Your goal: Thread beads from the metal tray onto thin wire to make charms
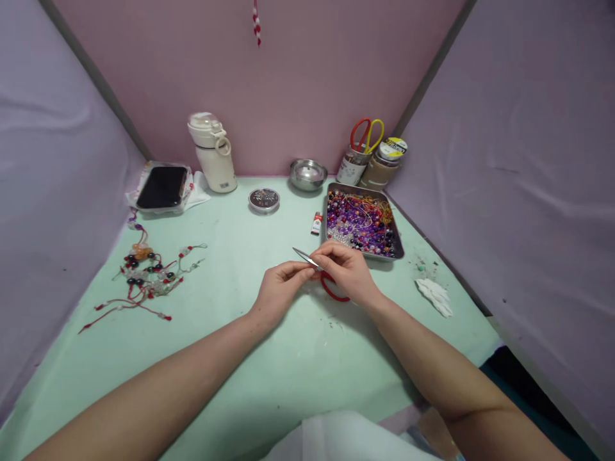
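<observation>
Red-handled scissors (335, 289) are in my right hand (346, 272), its fingers closed round them near the pivot. The pointed metal blades stick out to the upper left, over the fingertips of my left hand (287, 282). That hand is closed in a pinch, its thumb against the fingers right beside the blades. What it pinches, if anything, is too small or hidden to make out. Just beyond my right hand lies a metal tray (402, 256) of purple, red, clear and dark beads with loose cords. A small red-and-white packet (316, 223) lies against the tray's left side.
Beaded red-cord strings (144, 272) lie at the left. Along the back are a phone (162, 187), a cream bottle (216, 163), a round case (264, 200), a steel bowl (308, 176) and jars (382, 168), one holding scissors. A crumpled tissue (434, 296) lies at right.
</observation>
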`<state>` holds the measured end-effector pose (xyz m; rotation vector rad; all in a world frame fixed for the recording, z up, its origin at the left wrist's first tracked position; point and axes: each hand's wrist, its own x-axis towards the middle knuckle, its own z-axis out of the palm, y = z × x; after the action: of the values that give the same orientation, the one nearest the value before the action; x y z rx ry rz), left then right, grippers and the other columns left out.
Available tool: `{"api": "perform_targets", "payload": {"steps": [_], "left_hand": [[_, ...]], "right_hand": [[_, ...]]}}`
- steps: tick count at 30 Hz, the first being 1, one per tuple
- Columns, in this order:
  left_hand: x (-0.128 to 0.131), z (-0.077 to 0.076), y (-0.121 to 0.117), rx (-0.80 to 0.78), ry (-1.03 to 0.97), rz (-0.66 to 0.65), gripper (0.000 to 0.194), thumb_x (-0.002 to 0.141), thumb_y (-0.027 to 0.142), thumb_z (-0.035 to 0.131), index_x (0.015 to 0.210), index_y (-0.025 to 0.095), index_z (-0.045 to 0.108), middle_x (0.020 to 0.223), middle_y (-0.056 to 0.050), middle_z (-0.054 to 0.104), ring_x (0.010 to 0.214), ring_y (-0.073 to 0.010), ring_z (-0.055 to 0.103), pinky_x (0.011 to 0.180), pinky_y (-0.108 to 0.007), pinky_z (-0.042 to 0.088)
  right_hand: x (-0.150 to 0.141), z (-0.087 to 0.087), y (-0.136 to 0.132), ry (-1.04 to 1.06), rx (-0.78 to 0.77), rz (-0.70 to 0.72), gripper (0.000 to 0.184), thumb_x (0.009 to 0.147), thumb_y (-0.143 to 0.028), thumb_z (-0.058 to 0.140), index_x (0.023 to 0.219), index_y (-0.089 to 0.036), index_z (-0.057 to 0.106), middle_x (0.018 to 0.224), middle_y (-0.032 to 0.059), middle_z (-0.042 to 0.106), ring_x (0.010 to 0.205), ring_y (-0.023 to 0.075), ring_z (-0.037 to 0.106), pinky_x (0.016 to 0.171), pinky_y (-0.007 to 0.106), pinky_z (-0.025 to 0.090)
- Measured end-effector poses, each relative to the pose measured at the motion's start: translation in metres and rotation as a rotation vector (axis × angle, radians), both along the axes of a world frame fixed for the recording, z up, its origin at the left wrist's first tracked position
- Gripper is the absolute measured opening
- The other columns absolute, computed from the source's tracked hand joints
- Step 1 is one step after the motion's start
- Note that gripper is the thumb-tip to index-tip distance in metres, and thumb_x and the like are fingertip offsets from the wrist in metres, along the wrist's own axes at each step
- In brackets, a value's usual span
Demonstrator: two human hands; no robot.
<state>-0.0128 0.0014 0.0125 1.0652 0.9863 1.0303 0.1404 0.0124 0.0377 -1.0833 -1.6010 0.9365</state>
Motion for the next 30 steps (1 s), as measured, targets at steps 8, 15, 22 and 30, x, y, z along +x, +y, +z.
{"api": "perform_targets", "payload": {"steps": [8, 15, 22, 30], "left_hand": [[0.001, -0.001, -0.002, 0.0, 0.01, 0.038, 0.018, 0.072, 0.033, 0.07, 0.079, 0.016, 0.072, 0.078, -0.005, 0.073, 0.079, -0.0185, 0.067, 0.081, -0.031, 0.05], [0.0, -0.006, 0.001, -0.079, -0.082, 0.11, 0.022, 0.07, 0.036, 0.072, 0.079, 0.016, 0.071, 0.074, -0.004, 0.071, 0.074, -0.0155, 0.064, 0.078, -0.029, 0.051], [-0.003, -0.007, 0.001, -0.123, -0.034, 0.095, 0.025, 0.07, 0.039, 0.072, 0.079, 0.016, 0.071, 0.074, -0.005, 0.07, 0.075, -0.016, 0.063, 0.076, -0.029, 0.051], [-0.005, -0.008, 0.002, -0.141, -0.008, 0.072, 0.026, 0.071, 0.04, 0.072, 0.081, 0.016, 0.071, 0.076, -0.005, 0.07, 0.077, -0.017, 0.064, 0.076, -0.029, 0.051]], "right_hand": [[0.0, -0.005, 0.002, 0.007, -0.018, 0.006, 0.011, 0.082, -0.027, 0.062, 0.074, -0.022, 0.069, 0.077, 0.0017, 0.065, 0.076, 0.0157, 0.058, 0.075, 0.032, 0.045], [-0.001, -0.006, 0.003, 0.006, -0.051, -0.033, 0.01, 0.079, -0.026, 0.064, 0.073, -0.02, 0.07, 0.076, 0.0025, 0.066, 0.076, 0.0155, 0.059, 0.075, 0.031, 0.045], [0.038, 0.011, 0.023, 0.024, -0.057, -0.251, 0.021, 0.079, -0.038, 0.062, 0.08, -0.017, 0.068, 0.079, 0.002, 0.066, 0.071, 0.0133, 0.057, 0.069, 0.028, 0.045], [0.098, 0.037, 0.073, -0.755, 0.018, -0.233, 0.01, 0.077, -0.021, 0.06, 0.077, -0.017, 0.069, 0.079, 0.0028, 0.069, 0.07, 0.0139, 0.058, 0.067, 0.025, 0.042]]}}
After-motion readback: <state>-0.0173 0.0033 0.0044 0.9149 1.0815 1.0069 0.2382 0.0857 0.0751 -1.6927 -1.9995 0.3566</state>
